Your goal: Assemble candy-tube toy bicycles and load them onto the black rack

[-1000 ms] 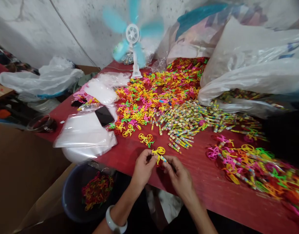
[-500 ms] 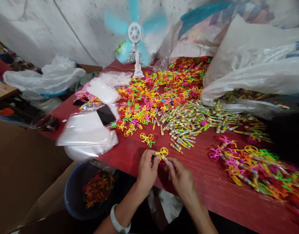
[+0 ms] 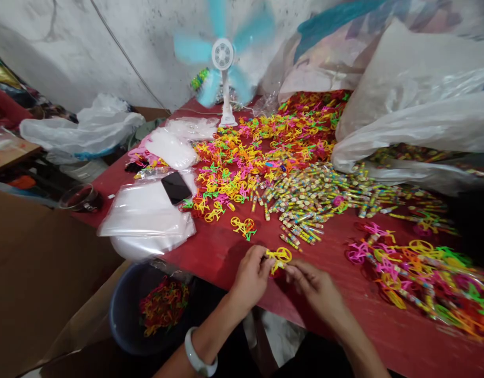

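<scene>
My left hand pinches a yellow plastic toy bicycle above the front of the red table. At the toy's lower right, the closed fingertips of my right hand grip the end of a thin printed tube, mostly hidden between the hands. Just behind lie loose toy bicycles, yellow, orange and green. Farther back is a pile of small printed tubes, next to a heap of colourful toy bicycles. To the right, another pile holds toy bicycles with tubes attached.
A phone rests on clear plastic bags at the left. A fan spins at the back. Large white sacks stand back right. Below the table edge is a blue basin with more plastic pieces. A glass cup stands far left.
Both hands have shifted slightly to the right in view with the yellow toy bicycle, and the whole scene has moved a little right too. The toy bicycle and tube stay between the fingers.
</scene>
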### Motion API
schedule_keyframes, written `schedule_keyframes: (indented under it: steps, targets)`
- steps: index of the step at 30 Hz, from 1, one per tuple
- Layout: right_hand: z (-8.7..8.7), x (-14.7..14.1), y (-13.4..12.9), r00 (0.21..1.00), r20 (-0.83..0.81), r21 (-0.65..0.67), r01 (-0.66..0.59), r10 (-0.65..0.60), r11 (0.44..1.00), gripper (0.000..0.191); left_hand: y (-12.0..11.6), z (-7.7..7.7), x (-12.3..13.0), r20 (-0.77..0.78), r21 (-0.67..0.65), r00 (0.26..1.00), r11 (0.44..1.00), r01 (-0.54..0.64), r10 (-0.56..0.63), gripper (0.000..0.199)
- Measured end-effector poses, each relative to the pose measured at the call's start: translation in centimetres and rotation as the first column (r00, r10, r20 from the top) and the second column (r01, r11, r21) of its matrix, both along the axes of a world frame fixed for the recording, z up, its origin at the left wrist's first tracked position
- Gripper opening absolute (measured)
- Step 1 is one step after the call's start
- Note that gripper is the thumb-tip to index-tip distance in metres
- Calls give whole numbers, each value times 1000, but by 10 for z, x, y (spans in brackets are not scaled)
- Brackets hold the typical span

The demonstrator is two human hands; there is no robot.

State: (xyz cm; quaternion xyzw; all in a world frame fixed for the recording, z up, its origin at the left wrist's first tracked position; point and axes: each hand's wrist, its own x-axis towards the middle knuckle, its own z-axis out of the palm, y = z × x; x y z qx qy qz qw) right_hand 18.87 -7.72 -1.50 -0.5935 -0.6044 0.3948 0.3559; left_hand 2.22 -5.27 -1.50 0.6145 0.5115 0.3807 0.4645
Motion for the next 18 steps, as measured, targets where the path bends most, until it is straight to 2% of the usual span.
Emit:
schedule_keyframes:
  steps: [2,3,4,5,6,7,8,9,11,12,13,16,18]
  targets:
    - [1,28,-7,978,104,51,178,-183,983,45,9,-1,-2,-42,58,999,998,-32,35,13]
    - [1,44,-11,929,188,129,298,-318,946,47,16,-1,-6,-95,111,991,990,-84,95,18]
    - [2,60,-14,841,283,240,404,-461,883,49,24,-2,-11,-165,175,971,974,-146,176,24]
    - [2,75,-15,719,380,365,461,-582,808,51,33,-3,-17,-251,240,934,951,-195,255,27]
    - [2,86,-16,591,446,482,474,-672,737,52,41,-4,-24,-341,284,893,938,-200,294,31]
    - [0,93,-15,498,481,571,446,-721,689,52,48,-6,-31,-431,297,855,940,-166,287,32]
    - [-2,93,-13,470,492,622,399,-733,674,49,54,-7,-36,-513,287,822,952,-105,246,34]
    - [-6,88,-10,507,486,639,351,-713,685,45,58,-8,-41,-580,267,790,963,-43,196,36]
    - [-16,64,1,679,439,617,248,-589,747,37,61,-9,-45,-659,236,742,971,47,124,38]
    - [-22,49,7,749,426,585,199,-507,786,35,60,-9,-47,-667,235,736,970,59,117,36]
    - [-27,33,14,785,427,557,162,-449,814,33,57,-8,-48,-654,242,746,969,47,127,33]
    - [-36,-2,32,802,463,484,128,-377,866,31,50,-6,-51,-479,223,858,971,-83,184,20]
    - [-36,-10,38,807,460,461,141,-371,876,32,44,-4,-53,-284,129,934,974,-188,218,13]
